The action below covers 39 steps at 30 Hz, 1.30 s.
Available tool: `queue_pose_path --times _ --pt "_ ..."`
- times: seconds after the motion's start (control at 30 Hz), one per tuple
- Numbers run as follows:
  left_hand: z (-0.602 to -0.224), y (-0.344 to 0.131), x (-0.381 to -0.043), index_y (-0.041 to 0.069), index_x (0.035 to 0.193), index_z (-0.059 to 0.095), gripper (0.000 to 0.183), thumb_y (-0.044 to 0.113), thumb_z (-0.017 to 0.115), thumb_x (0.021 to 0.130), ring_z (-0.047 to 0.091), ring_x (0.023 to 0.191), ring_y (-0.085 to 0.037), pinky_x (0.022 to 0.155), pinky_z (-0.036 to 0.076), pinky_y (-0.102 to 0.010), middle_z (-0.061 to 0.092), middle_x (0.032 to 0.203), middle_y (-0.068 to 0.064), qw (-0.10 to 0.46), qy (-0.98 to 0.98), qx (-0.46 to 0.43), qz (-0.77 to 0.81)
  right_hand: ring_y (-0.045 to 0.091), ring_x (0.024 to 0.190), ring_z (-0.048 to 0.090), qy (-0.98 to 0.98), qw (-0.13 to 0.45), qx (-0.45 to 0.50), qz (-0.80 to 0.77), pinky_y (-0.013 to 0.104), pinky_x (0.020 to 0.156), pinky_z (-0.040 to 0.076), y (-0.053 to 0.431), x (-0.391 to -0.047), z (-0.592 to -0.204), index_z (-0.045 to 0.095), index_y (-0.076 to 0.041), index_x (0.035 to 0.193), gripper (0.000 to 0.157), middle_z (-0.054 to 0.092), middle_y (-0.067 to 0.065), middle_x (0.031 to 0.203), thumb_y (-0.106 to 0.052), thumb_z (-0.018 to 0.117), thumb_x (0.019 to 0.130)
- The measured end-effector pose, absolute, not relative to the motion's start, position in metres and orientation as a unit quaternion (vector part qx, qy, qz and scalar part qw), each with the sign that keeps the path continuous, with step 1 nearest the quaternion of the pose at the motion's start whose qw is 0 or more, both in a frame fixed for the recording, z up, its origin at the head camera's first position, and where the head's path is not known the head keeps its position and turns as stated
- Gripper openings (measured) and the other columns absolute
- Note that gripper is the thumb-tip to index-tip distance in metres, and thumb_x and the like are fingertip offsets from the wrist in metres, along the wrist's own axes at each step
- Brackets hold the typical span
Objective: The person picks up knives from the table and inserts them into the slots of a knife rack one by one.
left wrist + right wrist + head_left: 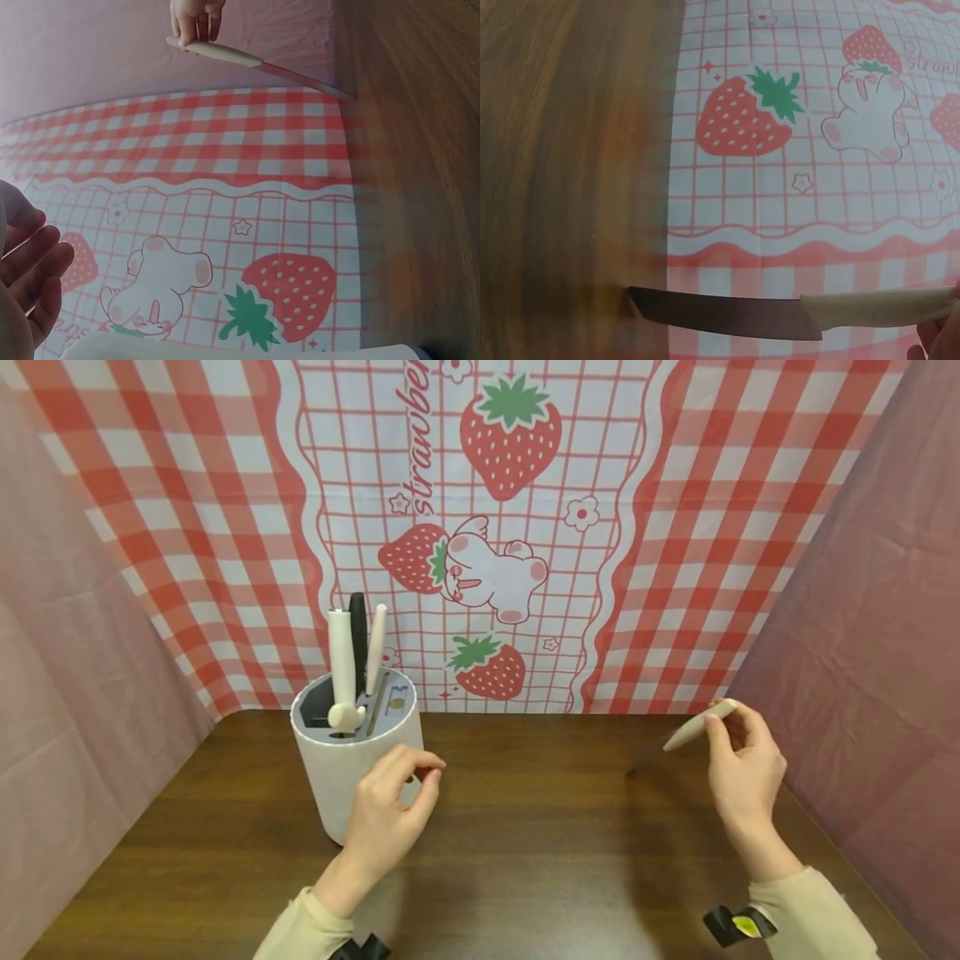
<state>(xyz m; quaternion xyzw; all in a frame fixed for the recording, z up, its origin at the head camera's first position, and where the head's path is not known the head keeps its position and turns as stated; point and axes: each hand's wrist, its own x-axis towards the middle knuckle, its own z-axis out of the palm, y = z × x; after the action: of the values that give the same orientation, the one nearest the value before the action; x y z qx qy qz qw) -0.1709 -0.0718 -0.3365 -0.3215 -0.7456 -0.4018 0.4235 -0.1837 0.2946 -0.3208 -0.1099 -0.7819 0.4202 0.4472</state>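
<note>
My right hand (746,777) pinches a kitchen knife (697,728) by the end of its cream handle, at the right side of the table. The dark blade (727,311) shows in full in the right wrist view and slants down, its tip close over the wood. My left hand (390,810) holds nothing; its fingers are loosely bent, thumb near the index fingertip. It overlaps the front of a white round knife block (322,785). In the block stand a white handle (342,652), a black handle (357,635) and a pale pinkish handle (377,647).
A cream knob-like end (345,717) sits low at the block's grey slotted top. The brown wooden table (525,860) meets a strawberry-print checked cloth (637,610) at the back. Pink cloth (847,652) hangs at both sides.
</note>
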Motion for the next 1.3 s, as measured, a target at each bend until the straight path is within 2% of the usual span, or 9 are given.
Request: queue_pose_path --times 0.13,0.37,0.6,0.7,0.87,0.97,1.1,1.3 --pt "-0.336 -0.07 -0.17 0.01 0.084 0.064 0.009 0.005 0.06 0.078 0.053 0.068 -0.008 0.063 0.041 -0.018 0.058 0.073 0.004 0.422 -0.747 -0.32 -0.401 -0.012 0.079 0.052 -0.79 0.445 -0.101 0.41 0.007 0.066 0.036 0.29 -0.183 -0.317 0.064 -0.013 0.11 0.027 0.058 -0.027 0.092 -0.027 0.059 0.088" --pt "-0.335 -0.067 -0.169 0.011 0.084 0.064 0.009 0.005 0.06 0.078 0.052 0.067 -0.007 0.063 0.04 -0.018 0.058 0.072 0.005 0.424 -0.745 -0.324 -0.4 -0.011 0.082 0.053 -0.788 0.443 -0.082 0.42 0.009 0.071 0.036 0.282 -0.18 -0.309 0.063 -0.016 0.111 0.026 0.064 -0.019 0.096 -0.027 0.06 0.087" --pt "-0.335 -0.065 -0.168 0.01 0.083 0.064 0.01 0.003 0.06 0.077 0.053 0.067 -0.007 0.064 0.039 -0.015 0.058 0.073 0.004 0.422 -0.744 -0.331 -0.399 -0.012 0.082 0.049 -0.793 0.452 -0.07 0.402 0.012 0.065 0.033 0.275 -0.179 -0.304 0.064 -0.013 0.112 0.028 0.056 -0.027 0.09 -0.025 0.06 0.087" --pt "-0.335 -0.064 -0.167 0.01 0.083 0.064 0.011 0.002 0.06 0.076 0.053 0.067 -0.007 0.064 0.039 -0.015 0.058 0.073 0.005 0.422 -0.742 -0.334 -0.399 -0.012 0.082 0.048 -0.794 0.455 -0.068 0.397 0.011 0.064 0.033 0.273 -0.177 -0.302 0.063 -0.011 0.113 0.029 0.054 -0.026 0.09 -0.024 0.06 0.087" --pt "-0.333 -0.063 -0.167 0.01 0.083 0.063 0.011 0.002 0.06 0.077 0.052 0.067 -0.007 0.064 0.039 -0.015 0.057 0.072 0.005 0.423 -0.741 -0.336 -0.4 -0.011 0.085 0.047 -0.792 0.457 -0.05 0.402 0.01 0.07 0.034 0.267 -0.174 -0.298 0.062 -0.009 0.115 0.031 0.055 -0.023 0.093 -0.023 0.06 0.088" --pt "-0.334 -0.062 -0.168 0.01 0.083 0.063 0.01 0.002 0.06 0.077 0.052 0.066 -0.008 0.063 0.039 -0.015 0.057 0.072 0.005 0.424 -0.738 -0.339 -0.4 -0.011 0.085 0.046 -0.793 0.454 -0.039 0.405 0.01 0.073 0.033 0.263 -0.172 -0.296 0.062 -0.008 0.116 0.031 0.052 -0.025 0.091 -0.022 0.059 0.088" --pt "-0.334 -0.06 -0.168 0.011 0.083 0.063 0.01 0.003 0.06 0.077 0.052 0.065 -0.01 0.062 0.039 -0.016 0.057 0.072 0.005 0.422 -0.736 -0.343 -0.402 -0.009 0.081 0.046 -0.797 0.45 -0.026 0.402 0.012 0.07 0.033 0.256 -0.169 -0.293 0.062 -0.007 0.115 0.03 0.048 -0.029 0.087 -0.021 0.059 0.088" --pt "-0.334 -0.057 -0.169 0.01 0.083 0.064 0.007 0.006 0.059 0.08 0.052 0.067 -0.007 0.062 0.041 -0.016 0.058 0.074 0.005 0.41 -0.739 -0.348 -0.406 -0.008 0.078 0.047 -0.796 0.455 0.0 0.399 0.013 0.065 0.034 0.245 -0.163 -0.289 0.064 -0.006 0.11 0.027 0.05 -0.03 0.086 -0.018 0.062 0.086"
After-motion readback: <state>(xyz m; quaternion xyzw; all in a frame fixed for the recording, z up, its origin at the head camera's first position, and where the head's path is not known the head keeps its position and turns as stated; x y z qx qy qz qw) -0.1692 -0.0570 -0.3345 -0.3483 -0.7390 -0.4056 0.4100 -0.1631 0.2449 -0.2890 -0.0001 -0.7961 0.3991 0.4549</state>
